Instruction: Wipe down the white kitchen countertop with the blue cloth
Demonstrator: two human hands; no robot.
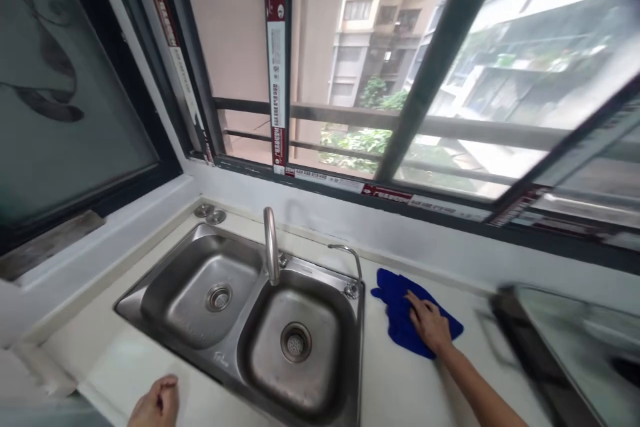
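the person's right hand (431, 328) lies mostly open on the blue cloth (405, 313), fingers loosely spread, not clenched — the cloth is on the counter (395, 387), right of the sink (362, 347). a flat palm and even pressure would best keep it from bunching. the left hand (156, 404) is curled nearly closed — nothing visible in it — near the sink's front edge.
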